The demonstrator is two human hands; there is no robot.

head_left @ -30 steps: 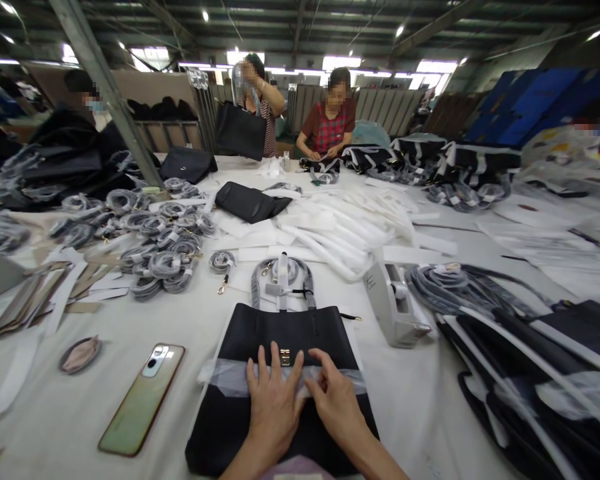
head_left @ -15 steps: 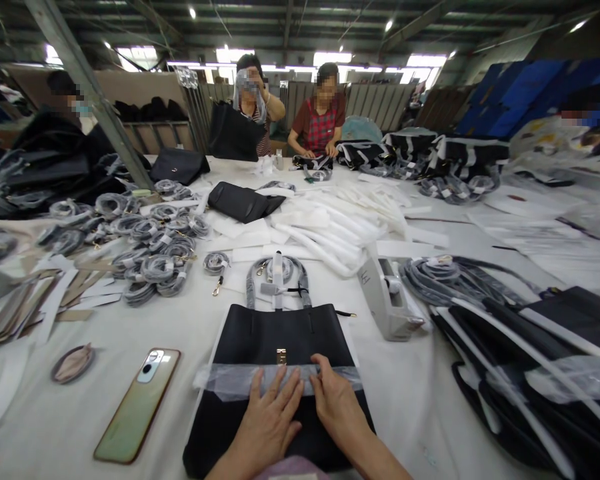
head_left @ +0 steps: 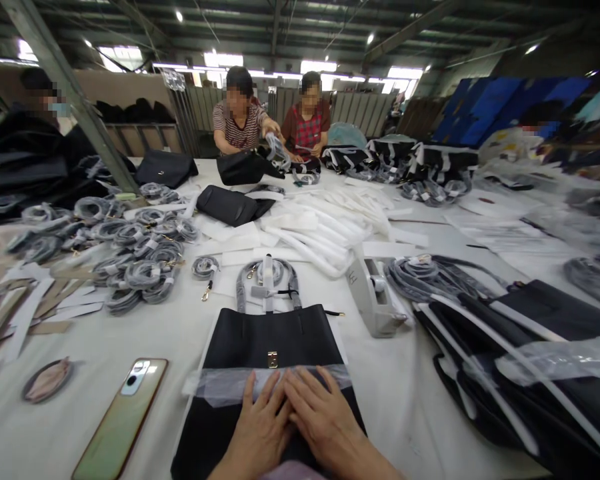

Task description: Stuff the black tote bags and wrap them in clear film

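Observation:
A black handbag (head_left: 280,333) lies flat in front of me, its wrapped handles (head_left: 295,283) pointing away. Across its front, below a gold clasp (head_left: 273,360), runs a band of clear plastic film (head_left: 220,385). My left hand (head_left: 263,417) rests flat on the film and bag with fingers spread. My right hand (head_left: 323,413) lies flat beside it, fingers stretched out, its fingertips meeting those of the left. Under the hands, part of the film and the bag's lower front are hidden.
A tape dispenser (head_left: 375,297) stands right of the handles. Several wrapped strap coils (head_left: 145,273) lie to the left, above a phone (head_left: 123,417). More black bags (head_left: 530,373) are stacked at right. White foam strips (head_left: 310,233) cover the middle; two people sit opposite.
My right hand has flattened and moved left against my left hand. The view has shifted slightly right. Across the table, one person has lowered a black bag from face height to the tabletop.

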